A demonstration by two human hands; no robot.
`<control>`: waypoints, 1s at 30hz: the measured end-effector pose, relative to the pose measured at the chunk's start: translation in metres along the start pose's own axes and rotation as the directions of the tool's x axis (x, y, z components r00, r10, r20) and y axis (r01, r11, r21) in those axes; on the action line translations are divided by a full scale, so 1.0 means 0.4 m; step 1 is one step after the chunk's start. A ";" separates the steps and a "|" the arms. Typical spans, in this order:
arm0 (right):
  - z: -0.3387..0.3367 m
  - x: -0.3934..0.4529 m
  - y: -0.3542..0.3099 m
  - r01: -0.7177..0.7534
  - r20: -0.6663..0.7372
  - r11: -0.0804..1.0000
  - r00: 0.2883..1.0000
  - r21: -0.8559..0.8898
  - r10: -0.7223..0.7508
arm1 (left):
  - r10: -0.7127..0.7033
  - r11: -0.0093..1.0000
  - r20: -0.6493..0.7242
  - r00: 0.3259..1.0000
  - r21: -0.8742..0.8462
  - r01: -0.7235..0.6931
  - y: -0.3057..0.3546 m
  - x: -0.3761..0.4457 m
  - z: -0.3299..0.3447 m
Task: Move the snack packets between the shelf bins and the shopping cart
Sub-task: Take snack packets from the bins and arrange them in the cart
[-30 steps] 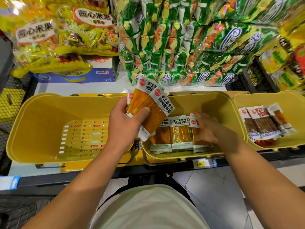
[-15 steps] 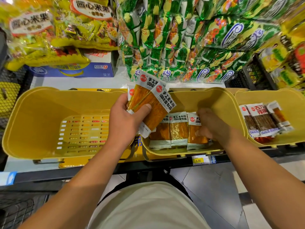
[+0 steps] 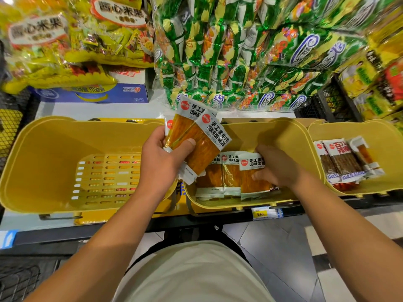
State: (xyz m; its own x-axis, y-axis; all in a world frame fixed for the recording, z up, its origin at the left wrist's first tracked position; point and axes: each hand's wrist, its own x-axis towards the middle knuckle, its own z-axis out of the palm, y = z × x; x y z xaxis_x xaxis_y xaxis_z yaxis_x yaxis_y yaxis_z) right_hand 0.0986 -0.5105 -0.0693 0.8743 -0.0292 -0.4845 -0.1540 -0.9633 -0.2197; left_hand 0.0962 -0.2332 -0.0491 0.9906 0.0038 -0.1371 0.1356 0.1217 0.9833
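Left hand: left hand [image 3: 162, 159] grips a fanned bunch of orange snack packets [image 3: 196, 138], thumb pressed across their fronts, fingers curled behind; the bunch tilts up and to the right above the seam between two bins.
Right hand: right hand [image 3: 278, 168] reaches down into the middle bin [image 3: 292, 138], its fingers [image 3: 258, 176] curled onto the nearest loose packet [image 3: 253, 177], pinching it at its right side.
Held packets: white tops with printed text, orange bodies; their lower ends stick out below the left palm.
Packets in bin: a row of the same orange packets [image 3: 218, 173] lies flat on the middle bin's floor, overlapping, just left of the right hand.
Arms: both forearms stretch forward from the bottom of the view, the left angled right, the right angled left.
Left bin: left yellow bin [image 3: 43, 153] with a slotted floor sits just beside the left hand.
Right bin: right yellow bin [image 3: 383, 131] holds brown-striped packets [image 3: 342, 162], well apart from both hands.
Behind: green and yellow snack bags [image 3: 239, 51] are stacked on the shelf above the bins.
Below: a price label [image 3: 260, 213] reading 8.90 sits under the middle bin.
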 end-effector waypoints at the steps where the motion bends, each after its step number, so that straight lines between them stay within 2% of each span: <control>1: -0.009 -0.007 -0.002 0.032 -0.010 0.999 0.999 0.041 -0.032 | -0.011 1.000 0.003 1.000 -0.007 0.011 -0.001 0.002 -0.001; 6: -0.058 -0.037 -0.032 0.079 -0.143 0.951 0.989 0.299 -0.037 | -0.058 0.997 -0.002 0.998 -0.044 0.058 -0.005 0.009 -0.008; 11: -0.041 -0.034 -0.095 -0.012 -0.057 0.821 0.997 0.571 0.054 | -0.171 0.970 -0.024 0.985 -0.181 0.164 -0.005 0.015 -0.015; 16: 0.059 0.005 -0.175 -0.112 -0.029 0.796 0.987 0.594 0.160 | -0.238 0.937 -0.020 0.971 -0.268 0.225 -0.005 0.008 -0.031; 21: 0.113 0.037 -0.232 -0.172 0.036 0.869 0.984 0.465 0.176 | -0.269 0.922 -0.008 0.963 -0.290 0.255 -0.007 0.000 -0.043; 30: 0.101 0.057 -0.219 -0.267 0.085 0.752 0.959 0.602 0.272 | -0.326 0.889 -0.003 0.945 -0.341 0.306 -0.005 0.004 -0.048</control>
State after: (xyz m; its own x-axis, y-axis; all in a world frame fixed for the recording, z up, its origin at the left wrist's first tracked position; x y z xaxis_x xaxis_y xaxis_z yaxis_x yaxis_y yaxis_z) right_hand 0.1135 -0.4159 -0.0953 0.7571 -0.2668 -0.5963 -0.6263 -0.5562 -0.5462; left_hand 0.0973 -0.2145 -0.0538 0.8922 -0.0335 -0.4504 0.4163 0.4476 0.7914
